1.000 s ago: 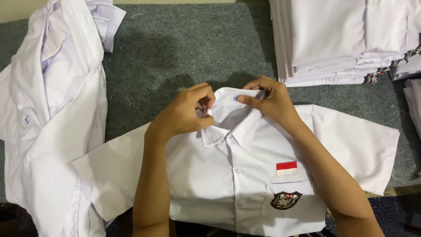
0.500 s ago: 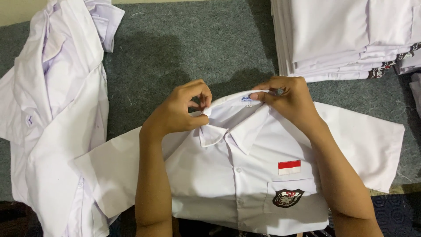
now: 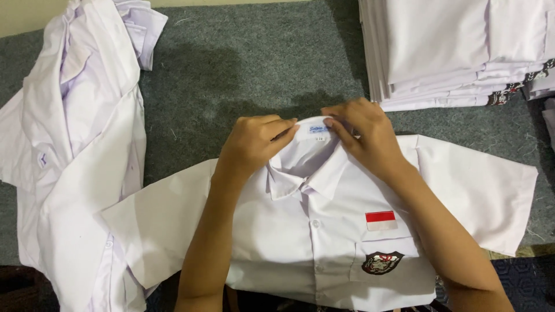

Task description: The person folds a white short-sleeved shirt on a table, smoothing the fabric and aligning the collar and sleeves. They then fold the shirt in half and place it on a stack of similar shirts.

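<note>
Lying: the shirt (image 3: 312, 242) lies flat, front up, on the grey felt (image 3: 248, 63), nearest the viewer at the lower middle of the view.
Axis: its long axis runs from the collar (image 3: 300, 167), which points away from the viewer, down to the hem at the bottom edge; the short sleeves spread out left and right across that axis.
Left hand: the left hand (image 3: 251, 141) is curled, fingertips pinching the left side of the collar's back rim just beside the neck label (image 3: 319, 128).
Right hand: the right hand (image 3: 364, 136) is likewise bent, thumb and fingers nipping the rim on the label's right side; both hands have hold of the collar and nothing else.
Fabric: thin, smooth white woven cloth, lightly creased, with a buttoned placket down the middle and small pale buttons.
Pocket: a square chest pocket on the viewer's right carries a dark shield-shaped badge (image 3: 381, 263); just above it sits a small oblong patch (image 3: 381, 220), red over white.
Surface: the felt is rough and fuzzy, with loose threads.
Pile: a loose pile (image 3: 75, 156) of crumpled white shirts lies to the left, its edge touching the left sleeve.
Stack: a neat stack (image 3: 457, 52) of folded white shirts sits at the upper right, apart from the hands.
</note>
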